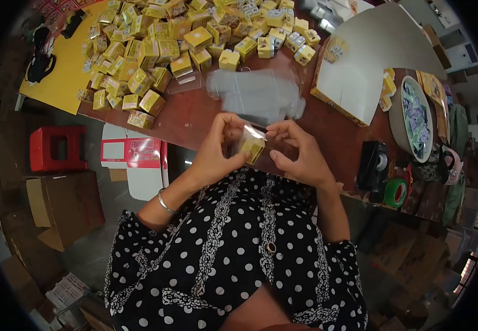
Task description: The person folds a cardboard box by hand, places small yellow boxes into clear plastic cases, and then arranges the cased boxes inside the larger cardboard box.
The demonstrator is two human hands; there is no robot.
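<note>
Close in front of my body, my left hand (223,144) grips a small yellow box (251,150) between thumb and fingers. Shiny clear plastic sleeve (254,132) film surrounds the box and catches the light. From the other side, my right hand (299,151) has its curled fingers and thumb at the sleeve's right edge. Just beyond both hands lies a pile of flat clear plastic sleeves (258,94) on the red-brown table (181,124). A large heap of small yellow boxes (156,47) covers the table's far left and middle.
At the right stand an open shallow carton (346,88) and an oval tub (408,83) of wrapped packets. Green tape (396,193) and a black tape dispenser (372,164) sit near the table's right front. A red stool (58,149) and a brown carton (70,207) are left.
</note>
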